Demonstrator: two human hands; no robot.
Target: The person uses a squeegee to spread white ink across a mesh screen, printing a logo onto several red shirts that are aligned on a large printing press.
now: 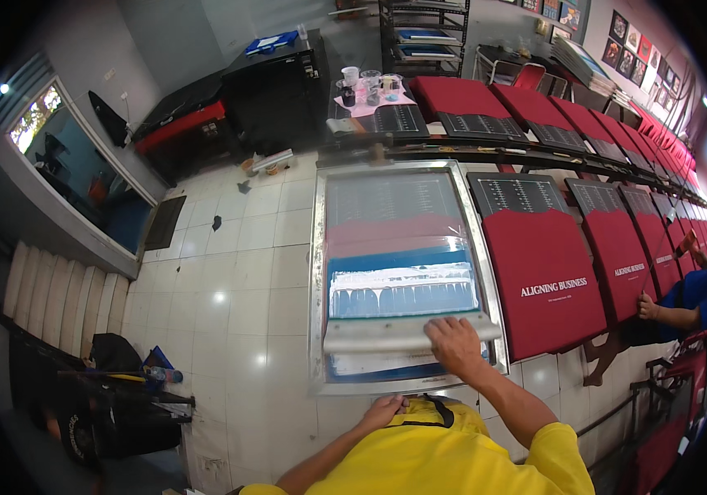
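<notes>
Squeegee (374, 336), clasped toward its right end by the right hand (455, 344), wants even pressure across the framed screen (474, 247); whether the left hand (382, 411) grips anything, I cannot tell.

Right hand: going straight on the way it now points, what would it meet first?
The squeegee that the right hand holds; past it, probably the white ink on the screen, though depth is unclear.

Greenish-white daylight overexposes the window (37, 118) at left, and small glare spots shine on the pale floor (238, 264). A whitish flare blurs the right rim; the lower left sinks into shadow. Dark vignetting rings the curved fisheye view.
</notes>
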